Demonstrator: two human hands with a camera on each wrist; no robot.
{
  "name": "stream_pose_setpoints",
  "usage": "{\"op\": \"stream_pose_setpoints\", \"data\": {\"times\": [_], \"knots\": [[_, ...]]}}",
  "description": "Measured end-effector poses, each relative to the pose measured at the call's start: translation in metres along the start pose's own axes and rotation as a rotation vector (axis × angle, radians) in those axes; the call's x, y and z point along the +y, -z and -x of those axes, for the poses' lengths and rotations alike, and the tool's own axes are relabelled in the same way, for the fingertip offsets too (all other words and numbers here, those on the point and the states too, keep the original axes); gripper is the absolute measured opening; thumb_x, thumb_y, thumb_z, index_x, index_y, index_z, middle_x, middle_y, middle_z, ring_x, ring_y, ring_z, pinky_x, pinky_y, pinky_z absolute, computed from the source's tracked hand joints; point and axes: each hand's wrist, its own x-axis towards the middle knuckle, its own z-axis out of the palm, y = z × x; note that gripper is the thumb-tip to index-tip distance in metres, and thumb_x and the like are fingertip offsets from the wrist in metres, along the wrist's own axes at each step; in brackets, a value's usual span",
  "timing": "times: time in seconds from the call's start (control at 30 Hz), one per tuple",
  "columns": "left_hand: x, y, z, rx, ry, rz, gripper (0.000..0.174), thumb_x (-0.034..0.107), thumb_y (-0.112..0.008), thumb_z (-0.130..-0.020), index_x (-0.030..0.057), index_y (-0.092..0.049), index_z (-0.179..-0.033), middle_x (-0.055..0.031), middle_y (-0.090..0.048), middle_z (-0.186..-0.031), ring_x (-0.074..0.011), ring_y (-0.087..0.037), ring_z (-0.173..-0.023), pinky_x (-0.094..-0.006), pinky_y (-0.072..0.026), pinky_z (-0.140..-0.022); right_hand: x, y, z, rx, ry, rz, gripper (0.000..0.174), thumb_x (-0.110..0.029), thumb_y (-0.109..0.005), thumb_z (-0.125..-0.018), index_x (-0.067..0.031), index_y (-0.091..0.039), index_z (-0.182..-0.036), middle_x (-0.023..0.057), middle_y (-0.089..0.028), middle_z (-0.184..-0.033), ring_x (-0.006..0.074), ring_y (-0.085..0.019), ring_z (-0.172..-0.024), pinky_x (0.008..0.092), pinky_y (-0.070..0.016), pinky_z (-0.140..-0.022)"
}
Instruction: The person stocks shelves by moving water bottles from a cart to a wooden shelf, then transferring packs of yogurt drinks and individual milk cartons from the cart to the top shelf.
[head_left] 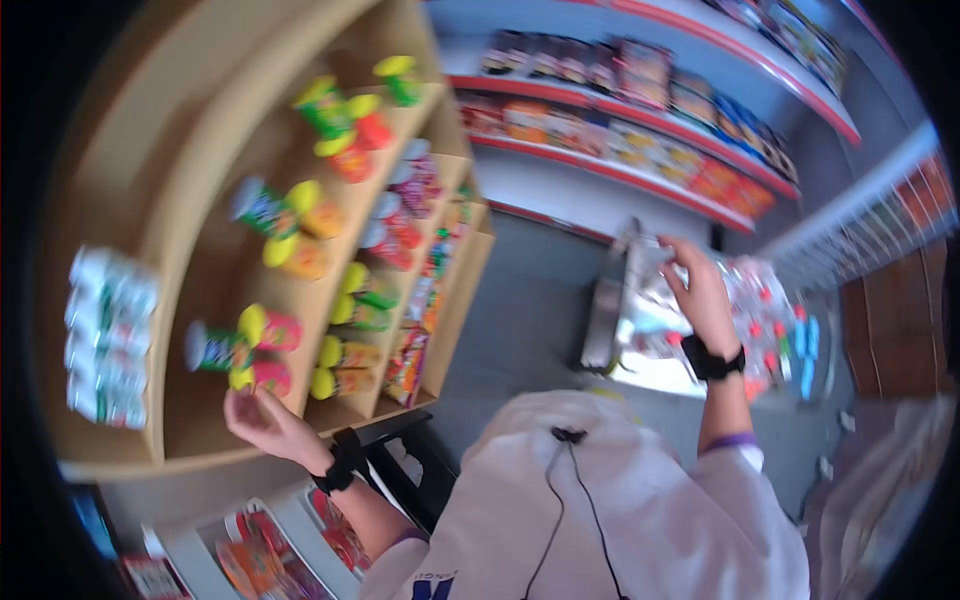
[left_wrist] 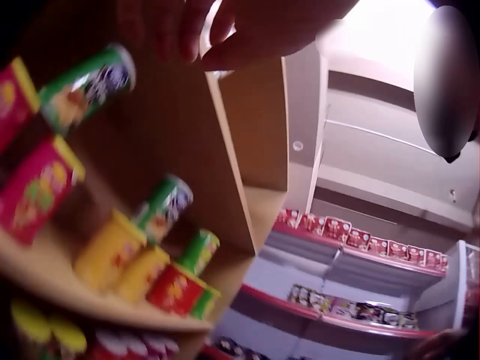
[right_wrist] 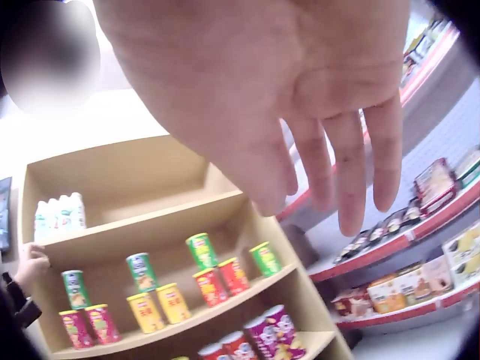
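Observation:
My left hand [head_left: 268, 428] is by the front edge of a wooden shelf [head_left: 200, 450], just below two pink canisters [head_left: 275, 330] with yellow lids. Seen from the left wrist, the same hand [left_wrist: 255, 30] has loosely bent fingers and no thing visible in them; a green canister [left_wrist: 88, 86] stands beyond it. A metal-edged cart [head_left: 603, 320] with red-capped bottles [head_left: 757, 330] lies under my right hand [head_left: 703, 300]. That hand [right_wrist: 277, 97] has its fingers extended and apart, holding nothing in the right wrist view.
White bottles [head_left: 110, 340] stand at the far left of the wooden unit, with yellow, red and green canisters along its shelves. Red-edged shelves [head_left: 600, 100] of packets are ahead. A wire rack [head_left: 860, 220] stands at the right; packaged goods [head_left: 265, 555] lie at the lower left.

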Motion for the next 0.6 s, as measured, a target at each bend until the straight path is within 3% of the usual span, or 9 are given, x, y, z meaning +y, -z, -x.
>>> {"op": "stream_pose_setpoints", "data": {"times": [0.13,0.2,0.23,0.3,0.53,0.6], "knots": [[-0.021,-0.042,0.102,-0.832,0.273,0.041,0.044,0.002,-0.061,-0.092,0.0018,-0.049,-0.134,-0.0110,-0.065,-0.101,-0.0203,-0.062,-0.094,-0.0323,-0.0484,-0.087,0.088,0.035,0.021,0.264,-0.264,0.116,0.020,-0.007,-0.063,-0.087,-0.0049,-0.066,-0.107,0.0156,-0.070,-0.096,0.0303,-0.069,-0.079,0.0382,-0.0528,-0.070],[0.013,-0.055,0.134,-1.228,0.059,-0.075,0.047,0.003,-0.064,-0.088,0.0050,-0.052,-0.133,-0.0140,-0.067,-0.100,-0.0243,-0.065,-0.093,-0.0349,-0.0505,-0.085,0.122,0.048,0.033,0.269,-0.355,0.193,0.018,-0.008,-0.063,-0.088,-0.0045,-0.067,-0.105,0.0145,-0.071,-0.093,0.0301,-0.069,-0.078,0.0378,-0.0531,-0.069],[0.024,-0.062,0.147,-1.237,0.064,-0.075,0.047,0.003,-0.064,-0.088,0.0050,-0.052,-0.133,-0.0140,-0.067,-0.100,-0.0243,-0.065,-0.093,-0.0349,-0.0505,-0.085,0.138,0.052,0.039,0.239,-0.402,0.198,0.019,-0.011,-0.065,-0.087,-0.0049,-0.068,-0.105,0.0140,-0.071,-0.093,0.0298,-0.069,-0.080,0.0382,-0.0534,-0.070],[0.043,-0.075,0.169,-1.543,0.159,-0.091,0.050,0.005,-0.066,-0.086,0.0081,-0.053,-0.133,-0.0165,-0.067,-0.102,-0.0288,-0.065,-0.097,-0.0379,-0.0508,-0.086,0.167,0.052,0.053,0.134,-0.432,0.192,0.019,-0.011,-0.066,-0.087,-0.0053,-0.069,-0.105,0.0140,-0.071,-0.094,0.0301,-0.069,-0.080,0.0384,-0.0536,-0.071],[0.085,-0.089,0.212,-1.550,0.037,-0.029,0.047,0.007,-0.067,-0.086,0.0078,-0.055,-0.131,-0.0167,-0.067,-0.106,-0.0333,-0.064,-0.099,-0.0406,-0.0500,-0.087,0.220,0.046,0.078,-0.257,-0.490,0.219,0.031,-0.012,-0.070,-0.082,-0.0046,-0.066,-0.112,0.0158,-0.069,-0.102,0.0340,-0.066,-0.094,0.0421,-0.0525,-0.081],[0.087,-0.083,0.219,-1.551,0.028,-0.078,0.046,0.008,-0.067,-0.086,0.0074,-0.055,-0.130,-0.0172,-0.067,-0.106,-0.0340,-0.064,-0.099,-0.0409,-0.0500,-0.087,0.235,0.041,0.082,-0.319,-0.353,0.222,0.038,-0.011,-0.072,-0.080,-0.0047,-0.063,-0.117,0.0180,-0.067,-0.109,0.0354,-0.065,-0.099,0.0423,-0.0514,-0.086]]}}
